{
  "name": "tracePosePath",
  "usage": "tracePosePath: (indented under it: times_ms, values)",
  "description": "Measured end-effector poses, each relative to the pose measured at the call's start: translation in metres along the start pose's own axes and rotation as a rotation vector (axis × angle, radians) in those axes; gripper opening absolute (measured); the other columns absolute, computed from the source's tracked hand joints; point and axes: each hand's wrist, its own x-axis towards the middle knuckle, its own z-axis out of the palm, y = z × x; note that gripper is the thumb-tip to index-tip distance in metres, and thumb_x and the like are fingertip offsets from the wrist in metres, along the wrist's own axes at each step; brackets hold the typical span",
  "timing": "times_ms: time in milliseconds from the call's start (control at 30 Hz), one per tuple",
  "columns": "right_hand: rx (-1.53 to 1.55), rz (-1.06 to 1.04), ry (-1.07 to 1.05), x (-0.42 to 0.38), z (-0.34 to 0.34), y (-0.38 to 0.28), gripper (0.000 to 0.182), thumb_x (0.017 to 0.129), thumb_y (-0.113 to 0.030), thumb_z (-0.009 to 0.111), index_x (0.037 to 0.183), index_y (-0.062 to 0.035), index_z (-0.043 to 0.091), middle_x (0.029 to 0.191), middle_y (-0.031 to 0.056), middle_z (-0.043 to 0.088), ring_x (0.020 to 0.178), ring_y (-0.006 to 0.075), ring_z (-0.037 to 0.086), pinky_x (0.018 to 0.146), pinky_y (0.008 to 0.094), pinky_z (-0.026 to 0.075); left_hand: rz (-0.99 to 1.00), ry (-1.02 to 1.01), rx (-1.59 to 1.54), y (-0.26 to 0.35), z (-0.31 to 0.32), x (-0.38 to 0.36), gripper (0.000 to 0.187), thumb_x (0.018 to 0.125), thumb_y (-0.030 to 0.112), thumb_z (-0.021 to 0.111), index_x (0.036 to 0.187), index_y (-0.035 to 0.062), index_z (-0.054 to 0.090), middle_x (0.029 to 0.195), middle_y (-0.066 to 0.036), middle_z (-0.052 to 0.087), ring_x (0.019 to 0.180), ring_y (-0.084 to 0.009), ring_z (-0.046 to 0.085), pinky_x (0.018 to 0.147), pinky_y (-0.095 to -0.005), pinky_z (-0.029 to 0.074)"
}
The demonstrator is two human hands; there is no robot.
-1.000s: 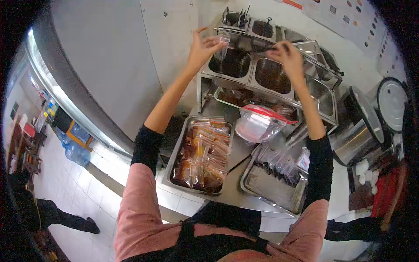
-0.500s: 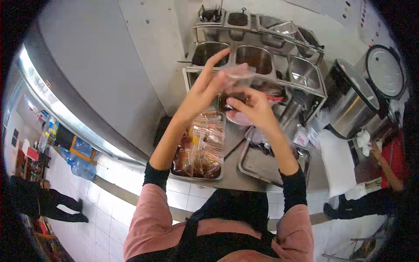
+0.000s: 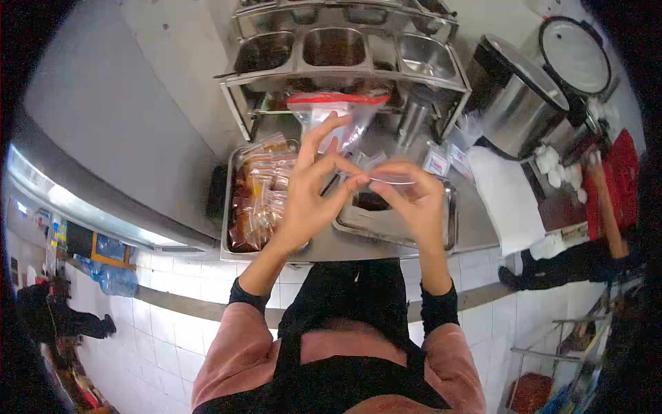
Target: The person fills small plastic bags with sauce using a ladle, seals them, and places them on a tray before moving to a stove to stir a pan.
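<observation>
Both my hands meet over the counter at a small clear plastic bag (image 3: 394, 181), whose thin upper edge shows between them. My left hand (image 3: 314, 196) pinches one end with thumb and fingertip, its other fingers raised. The opposite end is pinched by my right hand (image 3: 419, 207). A dark patch shows just below the fingertips, over the metal tray (image 3: 393, 233). Beyond my left fingers stands a larger clear zip bag (image 3: 338, 101) with a red top strip. To the left, a metal tray holds several filled zip packets (image 3: 258, 200) with brown and orange contents.
A rack of metal food pans (image 3: 333, 48) stands at the back. On the right are a large steel pot (image 3: 518, 103), a white sheet (image 3: 509, 196) and small printed packets (image 3: 437, 163). Another person's arm (image 3: 607, 207) reaches in at far right; someone in dark clothes (image 3: 58, 310) is at far left.
My hands have come down and closer, from in front of the pans to above the tray, and their fingertips have drawn together on the bag's edge. The camera view has shifted too.
</observation>
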Motion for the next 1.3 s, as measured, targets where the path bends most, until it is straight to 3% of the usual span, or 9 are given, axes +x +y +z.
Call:
tracePosePath:
  times_ms: [33,167,367,433,467,900,967,1167,1300]
  values:
    - [0.050,0.082,0.079,-0.007,-0.003,-0.002,0.018,0.071,0.000,0.070,0.088,0.0006,0.065,0.085,0.0091,0.065,0.079,0.0167,0.061,0.073,0.0270,0.046,-0.014,-0.027,0.001,0.002,0.006,-0.002,0.006,0.073,0.003,0.067,0.077,0.0025,0.062,0.134,-0.014,0.032,0.130,-0.0300,0.027,0.104,-0.0491,0.026]
    - [-0.078,0.006,0.091,-0.031,-0.016,0.004,0.012,0.074,0.004,0.067,0.085,0.0030,0.062,0.085,0.0097,0.064,0.081,0.0150,0.059,0.072,0.0243,0.045,-0.096,-0.035,-0.131,-0.009,0.029,-0.019,0.006,0.072,0.001,0.067,0.077,0.0022,0.063,0.128,-0.014,0.039,0.126,-0.0294,0.033,0.101,-0.0453,0.031]
    - [-0.157,0.230,0.213,-0.075,-0.032,0.015,0.014,0.073,0.000,0.068,0.085,0.0038,0.061,0.083,0.0100,0.063,0.076,0.0167,0.060,0.071,0.0276,0.046,-0.260,-0.056,-0.172,-0.026,0.062,-0.048,0.008,0.072,0.004,0.069,0.077,0.0019,0.063,0.128,-0.013,0.037,0.125,-0.0284,0.033,0.101,-0.0446,0.031]
    - [-0.051,0.285,0.236,-0.081,-0.042,0.017,0.013,0.073,0.004,0.066,0.084,0.0043,0.061,0.082,0.0092,0.062,0.077,0.0160,0.059,0.072,0.0269,0.045,-0.285,-0.065,-0.191,-0.034,0.069,-0.049,0.009,0.072,0.004,0.069,0.077,0.0023,0.063,0.127,-0.012,0.038,0.125,-0.0285,0.034,0.100,-0.0443,0.032]
    - [0.016,0.344,0.253,-0.082,-0.045,0.014,0.013,0.072,0.007,0.066,0.084,0.0047,0.061,0.083,0.0088,0.062,0.078,0.0152,0.057,0.072,0.0260,0.044,-0.276,-0.142,-0.158,-0.036,0.070,-0.047,0.007,0.074,0.003,0.067,0.074,0.0016,0.059,0.128,-0.012,0.036,0.130,-0.0299,0.027,0.102,-0.0474,0.029]
    - [0.118,0.257,0.296,-0.090,-0.053,0.020,0.014,0.072,0.010,0.064,0.084,0.0050,0.061,0.084,0.0104,0.061,0.080,0.0161,0.057,0.072,0.0260,0.044,-0.193,-0.121,-0.091,-0.023,0.100,-0.048,0.009,0.073,0.001,0.066,0.081,0.0036,0.061,0.122,-0.013,0.042,0.126,-0.0372,0.031,0.099,-0.0487,0.033]
    - [0.173,0.386,0.307,-0.092,-0.054,0.020,0.013,0.072,0.009,0.064,0.084,0.0045,0.061,0.085,0.0104,0.061,0.081,0.0161,0.057,0.073,0.0263,0.044,-0.163,-0.124,-0.018,-0.022,0.100,-0.049,0.012,0.073,-0.001,0.065,0.083,0.0036,0.060,0.120,-0.014,0.041,0.126,-0.0387,0.031,0.100,-0.0500,0.031]
    - [0.075,0.385,0.389,-0.096,-0.076,0.015,0.012,0.072,0.008,0.065,0.083,0.0046,0.061,0.084,0.0101,0.061,0.081,0.0162,0.056,0.075,0.0278,0.044,-0.194,-0.043,-0.043,-0.026,0.100,-0.050,0.010,0.071,0.000,0.069,0.077,0.0027,0.062,0.117,-0.013,0.042,0.126,-0.0365,0.031,0.101,-0.0496,0.031]
    - [-0.036,0.346,0.368,-0.104,-0.087,0.020,0.012,0.072,0.008,0.065,0.082,0.0041,0.061,0.081,0.0088,0.061,0.081,0.0155,0.056,0.076,0.0274,0.043,-0.223,-0.095,-0.093,-0.040,0.097,-0.051,0.009,0.071,0.001,0.070,0.076,0.0024,0.063,0.118,-0.012,0.042,0.126,-0.0340,0.033,0.100,-0.0478,0.032]
